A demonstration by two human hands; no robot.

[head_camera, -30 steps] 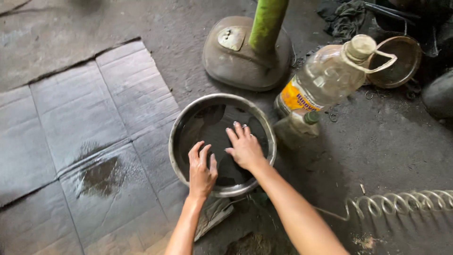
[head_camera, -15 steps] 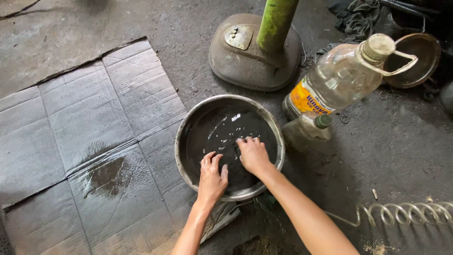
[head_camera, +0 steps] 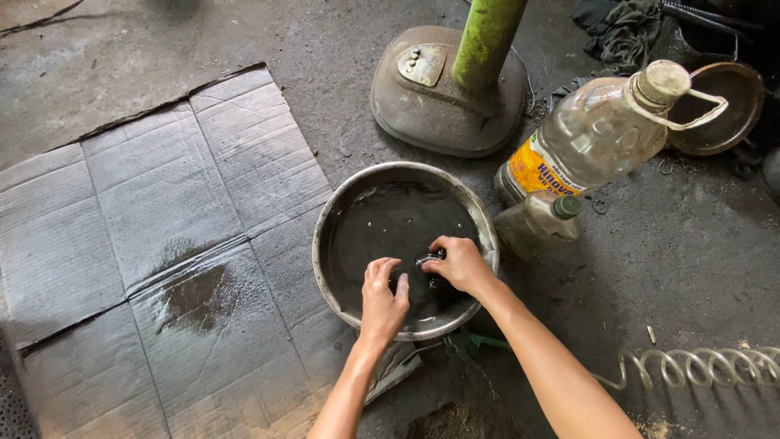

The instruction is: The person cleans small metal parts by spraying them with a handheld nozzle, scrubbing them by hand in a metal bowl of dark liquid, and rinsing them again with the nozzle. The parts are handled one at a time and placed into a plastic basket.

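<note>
Head: round metal basin, oily liquid.

Two hands are in view, the left hand and the right hand, both down in one round metal basin of dark liquid. There is one small dark part at the right hand's fingers. Two bottles stand beside the basin: one large clear plastic bottle with a loop handle and one small bottle with a green cap. One flattened sheet of cardboard lies on the floor, one green pole on a round base, one shallow metal dish, one coiled hose and one heap of dark rags.
</note>
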